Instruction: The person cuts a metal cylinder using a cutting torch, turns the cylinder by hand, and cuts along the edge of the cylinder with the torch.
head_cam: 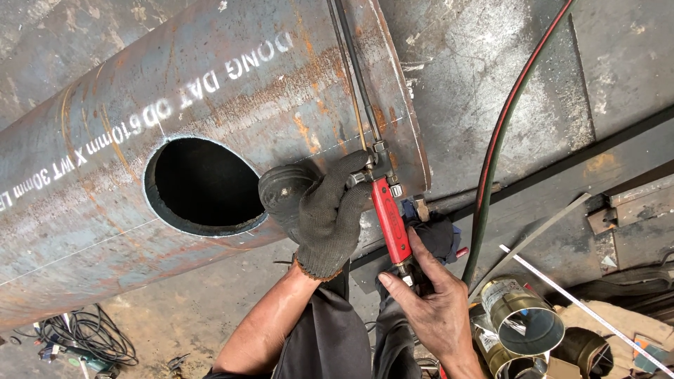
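Observation:
A large rusty steel pipe point(210, 77) lies across the view, with a round hole point(203, 186) cut in its side. My left hand point(319, 210), in a dark knit glove, grips the valve end of a cutting torch with a red handle point(390, 221). The torch's thin tubes point(354, 70) run up over the pipe. My bare right hand point(432, 298) holds the lower end of the red handle, fingers around its base fitting. A dark cloth point(439, 235) sits just behind that hand.
Red and green gas hoses point(491, 161) curve along the steel floor plate at the right. Open metal cans point(523, 316) stand at the lower right beside a measuring tape point(583, 309). Tangled cables point(84, 337) lie on the floor at the lower left.

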